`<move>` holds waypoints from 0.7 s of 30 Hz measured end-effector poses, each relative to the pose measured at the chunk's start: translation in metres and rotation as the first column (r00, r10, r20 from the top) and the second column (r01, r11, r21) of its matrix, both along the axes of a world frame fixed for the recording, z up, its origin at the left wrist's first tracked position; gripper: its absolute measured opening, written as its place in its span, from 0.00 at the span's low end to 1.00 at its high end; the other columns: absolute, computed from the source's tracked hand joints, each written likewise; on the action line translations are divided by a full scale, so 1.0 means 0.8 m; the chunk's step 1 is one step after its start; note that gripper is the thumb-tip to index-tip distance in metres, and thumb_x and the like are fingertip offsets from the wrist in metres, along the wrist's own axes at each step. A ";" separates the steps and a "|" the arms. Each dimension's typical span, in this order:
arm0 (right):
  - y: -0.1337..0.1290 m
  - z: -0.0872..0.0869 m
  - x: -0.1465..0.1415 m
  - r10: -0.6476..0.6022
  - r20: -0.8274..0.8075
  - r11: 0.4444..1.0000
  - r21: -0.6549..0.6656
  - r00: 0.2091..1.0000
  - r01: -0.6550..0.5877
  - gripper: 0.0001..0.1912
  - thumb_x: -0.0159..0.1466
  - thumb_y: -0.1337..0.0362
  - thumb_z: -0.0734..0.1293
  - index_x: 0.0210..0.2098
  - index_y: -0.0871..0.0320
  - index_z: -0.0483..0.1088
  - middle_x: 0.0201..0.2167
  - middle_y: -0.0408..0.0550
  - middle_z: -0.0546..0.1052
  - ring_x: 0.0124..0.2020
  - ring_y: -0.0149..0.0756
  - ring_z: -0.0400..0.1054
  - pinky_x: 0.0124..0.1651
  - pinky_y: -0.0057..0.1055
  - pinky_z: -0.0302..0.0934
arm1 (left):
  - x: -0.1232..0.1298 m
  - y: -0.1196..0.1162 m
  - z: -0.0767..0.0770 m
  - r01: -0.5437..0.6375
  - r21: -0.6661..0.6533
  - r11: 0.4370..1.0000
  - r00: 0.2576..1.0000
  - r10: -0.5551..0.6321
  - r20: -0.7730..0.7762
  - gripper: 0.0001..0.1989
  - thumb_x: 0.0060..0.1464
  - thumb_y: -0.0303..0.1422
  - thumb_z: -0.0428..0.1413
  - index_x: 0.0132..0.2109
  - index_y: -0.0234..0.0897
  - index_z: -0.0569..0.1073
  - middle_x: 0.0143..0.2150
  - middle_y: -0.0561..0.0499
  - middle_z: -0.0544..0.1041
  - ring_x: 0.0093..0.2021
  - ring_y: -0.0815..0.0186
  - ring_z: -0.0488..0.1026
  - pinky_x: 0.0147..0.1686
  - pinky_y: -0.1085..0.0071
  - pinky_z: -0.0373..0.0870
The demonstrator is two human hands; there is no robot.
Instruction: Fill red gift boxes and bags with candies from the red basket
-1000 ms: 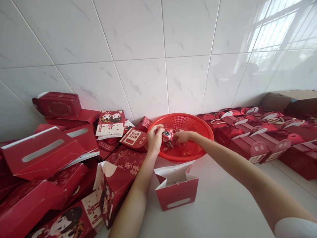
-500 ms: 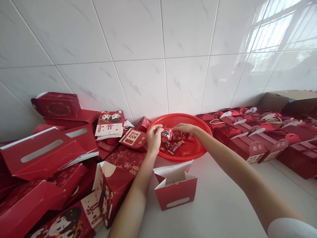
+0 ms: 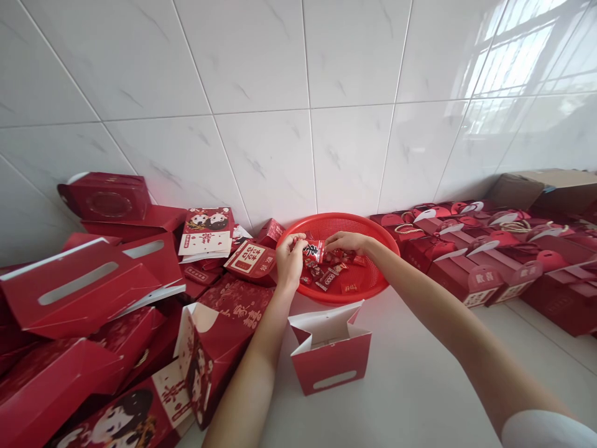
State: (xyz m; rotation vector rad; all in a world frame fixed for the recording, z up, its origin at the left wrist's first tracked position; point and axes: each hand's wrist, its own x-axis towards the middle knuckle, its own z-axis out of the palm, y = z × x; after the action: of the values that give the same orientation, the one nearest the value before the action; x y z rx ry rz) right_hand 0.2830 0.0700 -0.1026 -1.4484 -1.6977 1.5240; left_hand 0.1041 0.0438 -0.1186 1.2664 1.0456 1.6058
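My left hand [image 3: 290, 256] is closed, pinching a small red-and-white wrapped packet [image 3: 314, 251] with black characters over the left part of a red plastic basket [image 3: 347, 299]. At the packet's right side, my right hand [image 3: 347, 241] has its fingers drawn together above the basket; whatever they hold, if anything, is hidden. Several small wrapped sweets [image 3: 329, 278], mostly red, lie in the basket under both hands. Between my forearms stands a red paper box [image 3: 332, 364], its white-lined top open and a handle slot in its front flap.
Open and unfolded red gift boxes [image 3: 93, 280] are heaped at left. Rows of closed red boxes [image 3: 471, 267] with handle tops stand at right, a brown carton [image 3: 517, 190] behind them. A white tiled wall [image 3: 261, 155] rises behind the basket.
My right hand's fingertips have shifted slightly left, close to the packet, and more of the sweets beneath shows. My left hand keeps its hold on the packet.
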 end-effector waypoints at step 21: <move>0.010 -0.022 -0.007 0.086 0.541 0.914 0.292 0.837 -0.283 0.10 0.56 0.73 0.69 0.37 0.60 0.78 0.34 0.46 0.78 0.35 0.36 0.71 0.34 0.25 0.60 | -0.001 0.007 -0.007 0.008 0.027 1.000 0.999 -0.009 0.033 0.03 0.40 0.31 0.53 0.23 0.39 0.70 0.24 0.53 0.75 0.31 0.63 0.71 0.38 0.67 0.66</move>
State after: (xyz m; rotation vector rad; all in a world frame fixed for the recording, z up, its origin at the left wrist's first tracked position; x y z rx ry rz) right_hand 0.2775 0.0777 -0.1204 -1.6123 -2.3518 0.8559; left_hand 0.1029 0.0496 -0.1244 1.2565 1.0000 1.6344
